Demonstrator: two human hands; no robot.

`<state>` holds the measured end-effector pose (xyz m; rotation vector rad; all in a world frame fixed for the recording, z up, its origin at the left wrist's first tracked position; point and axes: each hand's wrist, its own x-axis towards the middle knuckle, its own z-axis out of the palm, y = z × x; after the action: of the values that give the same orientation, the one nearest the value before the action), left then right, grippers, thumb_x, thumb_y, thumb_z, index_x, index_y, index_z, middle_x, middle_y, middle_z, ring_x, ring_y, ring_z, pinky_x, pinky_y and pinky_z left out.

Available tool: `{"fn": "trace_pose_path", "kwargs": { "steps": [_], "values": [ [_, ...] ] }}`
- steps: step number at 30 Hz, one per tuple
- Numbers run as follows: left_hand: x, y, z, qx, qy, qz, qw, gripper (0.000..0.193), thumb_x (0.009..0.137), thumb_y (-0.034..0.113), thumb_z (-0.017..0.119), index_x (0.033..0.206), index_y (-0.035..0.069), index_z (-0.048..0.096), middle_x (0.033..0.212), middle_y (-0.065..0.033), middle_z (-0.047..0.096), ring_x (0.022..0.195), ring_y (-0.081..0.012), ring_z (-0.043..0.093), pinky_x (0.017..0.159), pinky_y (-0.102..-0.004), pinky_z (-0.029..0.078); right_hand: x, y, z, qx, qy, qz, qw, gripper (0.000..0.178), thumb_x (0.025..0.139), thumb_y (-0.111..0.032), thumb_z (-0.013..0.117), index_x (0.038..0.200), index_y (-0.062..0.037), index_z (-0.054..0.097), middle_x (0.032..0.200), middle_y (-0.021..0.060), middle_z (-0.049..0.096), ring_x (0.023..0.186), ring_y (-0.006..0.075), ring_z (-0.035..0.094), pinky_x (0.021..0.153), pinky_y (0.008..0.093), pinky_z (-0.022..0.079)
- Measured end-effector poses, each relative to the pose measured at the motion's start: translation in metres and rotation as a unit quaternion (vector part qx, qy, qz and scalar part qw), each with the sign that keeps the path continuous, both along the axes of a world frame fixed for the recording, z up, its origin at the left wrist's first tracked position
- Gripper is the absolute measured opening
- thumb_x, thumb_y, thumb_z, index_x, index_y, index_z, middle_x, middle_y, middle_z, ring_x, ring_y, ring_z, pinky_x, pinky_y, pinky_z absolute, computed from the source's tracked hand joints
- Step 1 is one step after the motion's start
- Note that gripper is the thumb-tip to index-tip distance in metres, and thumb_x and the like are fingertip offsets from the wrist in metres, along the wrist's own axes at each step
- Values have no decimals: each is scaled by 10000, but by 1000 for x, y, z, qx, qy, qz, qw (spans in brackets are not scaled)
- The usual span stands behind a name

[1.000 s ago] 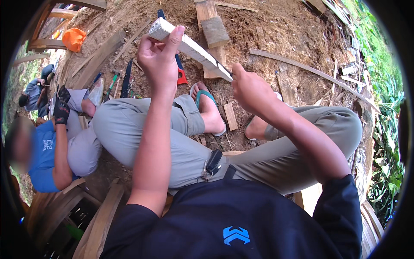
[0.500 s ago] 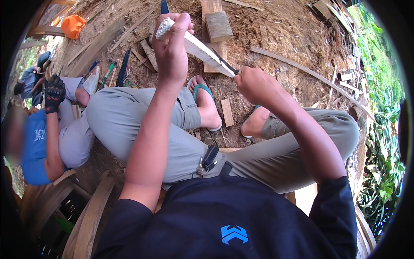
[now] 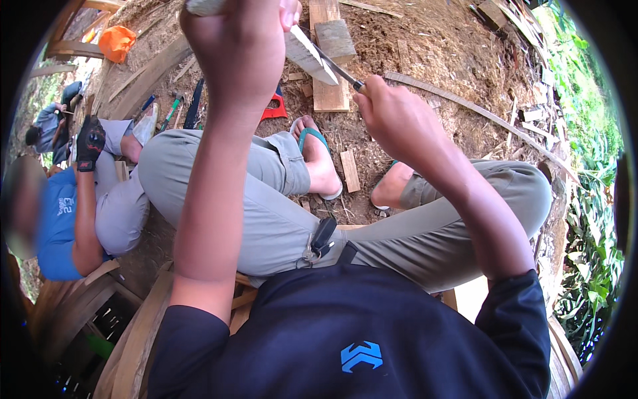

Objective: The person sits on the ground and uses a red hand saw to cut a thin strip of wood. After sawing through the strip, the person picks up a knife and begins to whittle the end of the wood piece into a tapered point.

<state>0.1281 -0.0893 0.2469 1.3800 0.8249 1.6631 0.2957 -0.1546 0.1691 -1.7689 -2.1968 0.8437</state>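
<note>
My left hand (image 3: pixel 239 40), raised near the top edge, is closed around a pale, whitish flat strip (image 3: pixel 309 56). One end of the strip shows above the fist and the other slants down to the right; I cannot tell its material. In my closed right hand (image 3: pixel 399 120) is a slim tool with a narrow dark blade and dark handle (image 3: pixel 359 86). Its narrow blade (image 3: pixel 330 61) lies along the strip's right edge, seemingly touching it. Whether it is a knife or a file is unclear.
On the ground ahead lie a plank (image 3: pixel 330 100) with a wood block (image 3: pixel 334 41) on it, a red saw handle (image 3: pixel 274 108) and a long thin strip (image 3: pixel 465 106). An orange bag (image 3: pixel 117 44) is far left. A co-worker in a blue shirt (image 3: pixel 60 226) sits at left.
My left hand has risen and come closer to the camera with the strip. My right hand has shifted slightly, and more of the tool shows. The red saw handle has come into view.
</note>
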Motion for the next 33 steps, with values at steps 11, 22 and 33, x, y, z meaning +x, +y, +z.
{"fn": "trace_pose_path", "kwargs": {
  "steps": [11, 22, 33],
  "values": [
    [-30, 16, -35, -69, -42, 5, 997, 206, 995, 149, 574, 811, 113, 490, 612, 39, 386, 525, -79, 390, 569, -294, 393, -18, 9, -71, -63, 143, -79, 985, 335, 990, -309, 548, 959, 13, 636, 755, 225, 668, 746, 345, 698, 684, 493, 513],
    [-30, 11, -34, -81, -18, -19, 996, 280, 1013, 145, 484, 740, 144, 420, 616, 38, 323, 537, -78, 330, 589, -293, 338, -11, 20, -34, -24, 342, -121, 931, 482, 1043, -354, 379, 959, 47, 633, 817, 266, 657, 808, 440, 643, 787, 520, 478],
    [-27, 6, -35, -72, -18, 3, 997, 292, 1002, 145, 519, 727, 145, 420, 609, 45, 323, 531, -73, 337, 570, -286, 351, -26, 12, -16, -45, 274, -119, 953, 451, 1054, -336, 404, 997, 65, 602, 834, 305, 659, 848, 490, 649, 782, 560, 490]
  ]
}}
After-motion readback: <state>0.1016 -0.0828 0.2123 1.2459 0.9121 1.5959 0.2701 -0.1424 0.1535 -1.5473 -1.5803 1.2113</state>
